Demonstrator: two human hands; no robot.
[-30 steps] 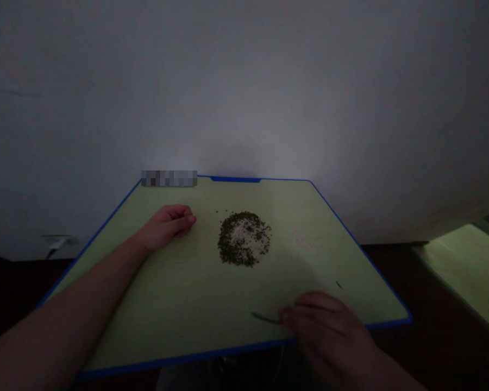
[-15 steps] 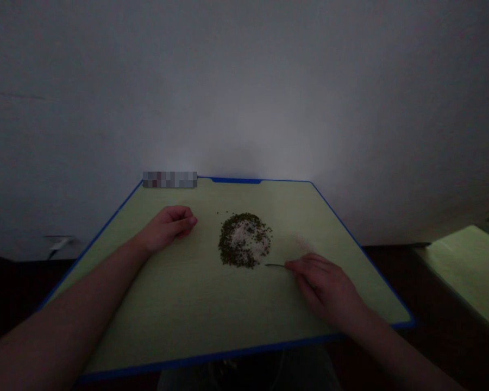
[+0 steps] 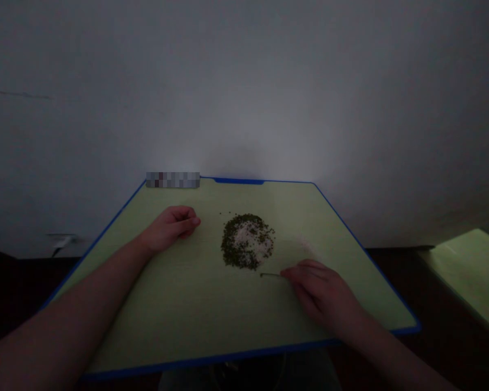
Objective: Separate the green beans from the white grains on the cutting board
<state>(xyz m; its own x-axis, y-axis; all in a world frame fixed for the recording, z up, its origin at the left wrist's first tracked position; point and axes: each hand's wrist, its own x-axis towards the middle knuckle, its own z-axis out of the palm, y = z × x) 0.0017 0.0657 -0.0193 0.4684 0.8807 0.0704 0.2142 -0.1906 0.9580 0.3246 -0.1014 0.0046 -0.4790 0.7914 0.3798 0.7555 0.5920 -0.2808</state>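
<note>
The right hand point(image 3: 321, 293) is nearly closed, its fingers drawn together in a narrow pinch around the end of a thin, dark, needle-like stick point(image 3: 271, 275). The stick runs out flat and low to the left of the fingertips, with its free tip just below the lower edge of a round mound of small dark green grains mixed with white grains point(image 3: 248, 241). The tip and the mound are close but do not appear to touch. A few stray green grains lie just above the mound.

The left hand point(image 3: 169, 228) rests on its side to the left of the mound and well apart from it. Its fingers are loosely curled, and nothing shows in its grip. The forearm stretches back towards the lower left corner of the view.

The mound sits near the middle of a pale green board with a blue edge point(image 3: 146, 309). Just to the right of the mound lies a faint pale patch of fine white specks point(image 3: 305, 244), and a white wall point(image 3: 244, 81) rises beyond the mound.
</note>
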